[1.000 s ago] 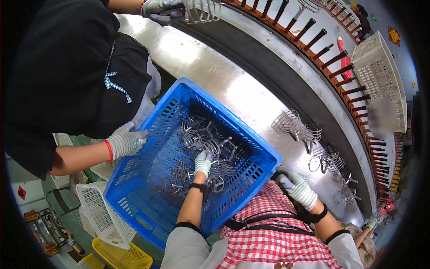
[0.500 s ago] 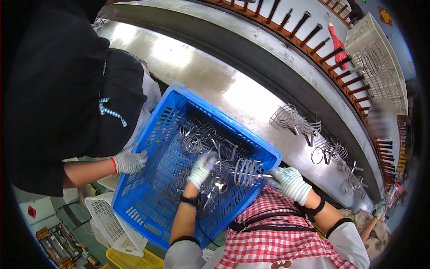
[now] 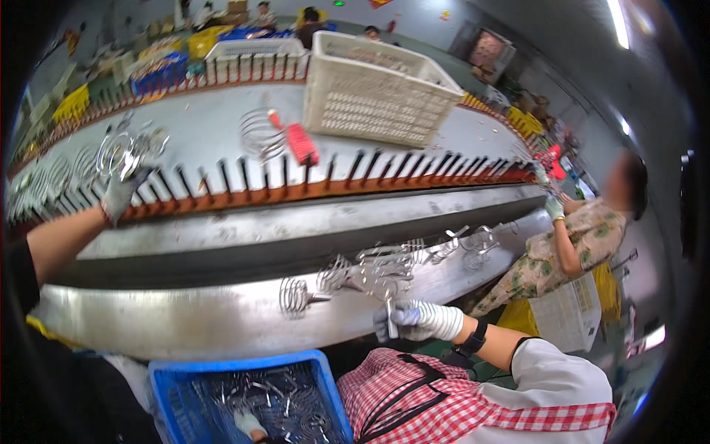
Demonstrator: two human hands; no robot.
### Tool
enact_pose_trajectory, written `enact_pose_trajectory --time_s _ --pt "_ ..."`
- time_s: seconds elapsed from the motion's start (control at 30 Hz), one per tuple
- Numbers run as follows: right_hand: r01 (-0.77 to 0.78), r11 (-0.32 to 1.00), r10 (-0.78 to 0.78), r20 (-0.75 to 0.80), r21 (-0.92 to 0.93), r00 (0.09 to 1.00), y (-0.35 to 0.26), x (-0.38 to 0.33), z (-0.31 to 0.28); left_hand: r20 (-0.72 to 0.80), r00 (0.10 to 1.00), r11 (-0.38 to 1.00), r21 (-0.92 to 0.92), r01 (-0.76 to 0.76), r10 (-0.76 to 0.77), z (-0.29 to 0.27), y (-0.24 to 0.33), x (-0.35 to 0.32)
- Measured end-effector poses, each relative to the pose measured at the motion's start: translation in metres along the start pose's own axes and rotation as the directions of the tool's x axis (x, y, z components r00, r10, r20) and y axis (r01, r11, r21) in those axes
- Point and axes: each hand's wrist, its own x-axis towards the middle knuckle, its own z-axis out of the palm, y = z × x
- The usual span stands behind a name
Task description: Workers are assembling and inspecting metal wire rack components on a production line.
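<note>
My right hand (image 3: 425, 320), in a striped white glove, grips the flat stem of a shiny steel wire-coil piece (image 3: 391, 314) over the metal bench. Its coiled end overlaps other coil pieces behind it, so its outline is hard to separate. My left hand (image 3: 249, 423), gloved too, is down inside the blue plastic crate (image 3: 240, 360) at the lower edge, among a heap of similar steel pieces (image 3: 270, 388). Its fingers are small and blurred there. Several loose coil pieces (image 3: 294, 295) lie in a row along the bench to the right.
Behind the steel bench (image 3: 170, 314) runs a rack of dark upright pegs (image 3: 285, 174). A white crate (image 3: 370, 100) and a red brush-like object (image 3: 302, 143) sit beyond it. At left, a co-worker's gloved hand (image 3: 122, 194) holds steel coils; another person (image 3: 573, 237) stands at right.
The view has swung up toward the bench and rack. My right hand has moved from the crate's edge to over the bench with a coil piece. The co-worker's hand has left the crate.
</note>
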Motion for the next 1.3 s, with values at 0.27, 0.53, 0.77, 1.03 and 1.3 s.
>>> enact_pose_trajectory --time_s 0.27,0.53,0.77,1.03,1.3 --pt "0.579 0.584 -0.809 -0.348 -0.568 0.474 -0.134 -0.012 -0.126 -0.039 0.987 0.986 0.050 0.159 -0.157 -0.026 0.138 -0.116" --pt "0.643 0.367 -0.929 -0.232 -0.672 0.288 -0.276 0.072 -0.248 -0.042 0.998 0.939 -0.344 0.032 -0.049 -0.008 0.230 -0.205" --pt "-0.209 0.001 -0.878 -0.100 -0.978 0.468 -0.259 0.121 -0.199 -0.123 0.992 0.810 -0.585 -0.046 -0.033 0.009 0.288 -0.270" --pt "0.287 0.281 -0.100 0.269 -0.916 0.958 -0.146 -0.003 -0.134 0.338 0.892 0.900 -0.410 -0.148 0.301 0.101 0.384 -0.318" --pt "0.524 0.224 0.064 0.549 -0.822 0.833 -0.120 -0.063 -0.222 0.728 0.612 0.927 -0.374 -0.021 0.307 0.194 0.449 -0.362"
